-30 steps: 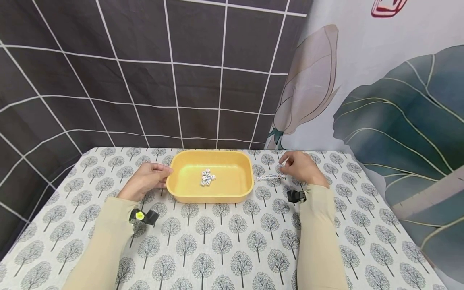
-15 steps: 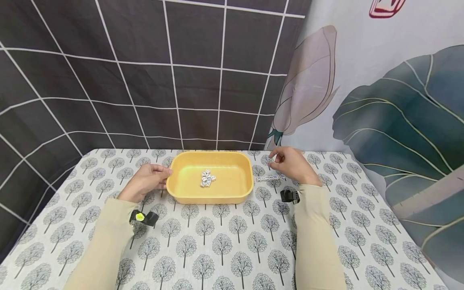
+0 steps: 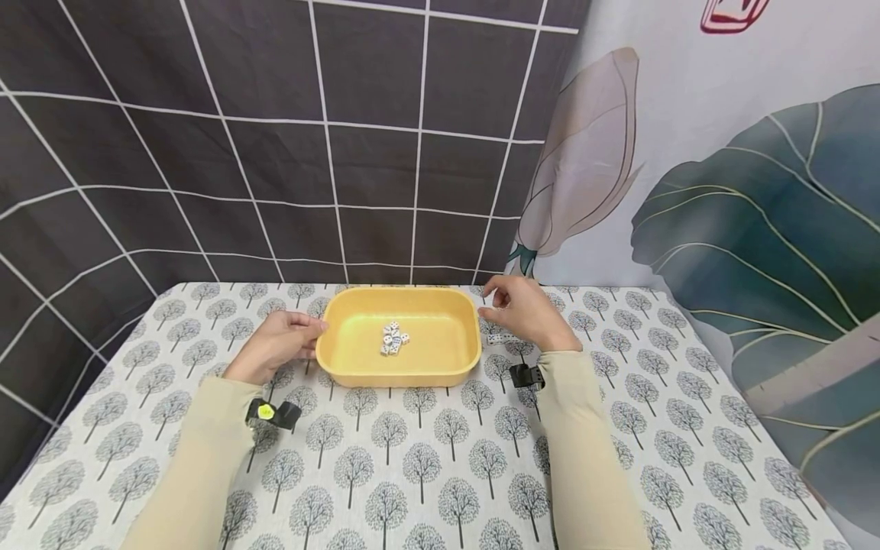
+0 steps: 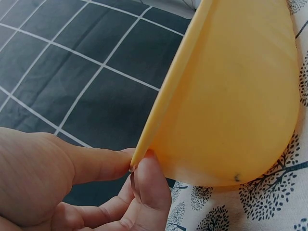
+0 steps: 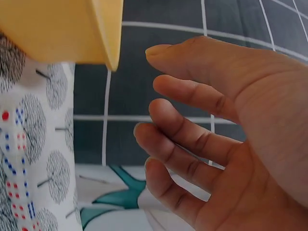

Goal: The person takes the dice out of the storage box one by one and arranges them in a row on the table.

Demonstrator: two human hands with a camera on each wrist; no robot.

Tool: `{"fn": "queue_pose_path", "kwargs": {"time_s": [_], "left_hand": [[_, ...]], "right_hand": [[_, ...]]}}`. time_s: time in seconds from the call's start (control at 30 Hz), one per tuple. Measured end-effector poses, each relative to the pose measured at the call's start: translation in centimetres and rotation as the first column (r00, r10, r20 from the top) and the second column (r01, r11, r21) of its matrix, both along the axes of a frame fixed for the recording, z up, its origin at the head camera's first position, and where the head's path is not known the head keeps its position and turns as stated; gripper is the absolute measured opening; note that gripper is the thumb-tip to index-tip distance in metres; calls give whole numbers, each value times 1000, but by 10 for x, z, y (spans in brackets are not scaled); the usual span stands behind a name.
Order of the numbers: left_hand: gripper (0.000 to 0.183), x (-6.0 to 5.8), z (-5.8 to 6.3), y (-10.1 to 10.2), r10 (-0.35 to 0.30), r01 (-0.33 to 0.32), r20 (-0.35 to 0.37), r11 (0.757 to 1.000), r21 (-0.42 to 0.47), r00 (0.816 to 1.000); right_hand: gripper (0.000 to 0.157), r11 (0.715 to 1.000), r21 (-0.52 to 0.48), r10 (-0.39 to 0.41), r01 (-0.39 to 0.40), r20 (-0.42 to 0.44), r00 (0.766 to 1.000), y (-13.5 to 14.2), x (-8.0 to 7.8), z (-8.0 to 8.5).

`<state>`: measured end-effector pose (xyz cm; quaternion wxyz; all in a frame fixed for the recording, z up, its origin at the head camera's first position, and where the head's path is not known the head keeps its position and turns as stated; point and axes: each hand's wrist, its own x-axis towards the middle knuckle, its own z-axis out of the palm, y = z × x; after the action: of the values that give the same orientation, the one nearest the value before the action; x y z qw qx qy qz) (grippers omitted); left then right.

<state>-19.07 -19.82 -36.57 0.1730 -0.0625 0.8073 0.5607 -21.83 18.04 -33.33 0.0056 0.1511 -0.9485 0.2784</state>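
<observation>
A yellow plastic basin (image 3: pixel 440 370) stands on the tree-print cloth, with a small cluster of white dice (image 3: pixel 393 340) on its floor. My left hand (image 3: pixel 275 344) pinches the basin's left rim; the left wrist view shows thumb and finger meeting over the rim's edge. Just off the right rim hovers my right hand (image 3: pixel 528 312), fingers loosely bent and spread, with nothing seen between them. Below it, a row of dice (image 5: pixel 17 168) with red and blue pips lies on the cloth, partly hidden by the hand in the head view.
The cloth-covered table (image 3: pixel 385 489) reaches toward the viewer and to both sides. Behind it hangs a dark curtain (image 3: pixel 371 168) with white grid lines. At right is a pale curtain (image 3: pixel 598 153) with large flower and leaf prints.
My right hand has moved left from the right end of the dice row to beside the basin's right rim. The left hand and basin have stayed in place.
</observation>
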Motion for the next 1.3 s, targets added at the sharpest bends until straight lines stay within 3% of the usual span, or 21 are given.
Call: {"fn": "queue_pose_path", "kwargs": {"time_s": [0.9,1.3], "left_hand": [[37,-1,-2,-1,7,-7,12,1000,11,1000],[36,-1,0,1,14,-14,12,1000,4,1000]], "right_hand": [[35,985,92,147,-146,-10,989,-65,2,-19],[35,984,100,145,-148,35,989,-91,5,-36]]}}
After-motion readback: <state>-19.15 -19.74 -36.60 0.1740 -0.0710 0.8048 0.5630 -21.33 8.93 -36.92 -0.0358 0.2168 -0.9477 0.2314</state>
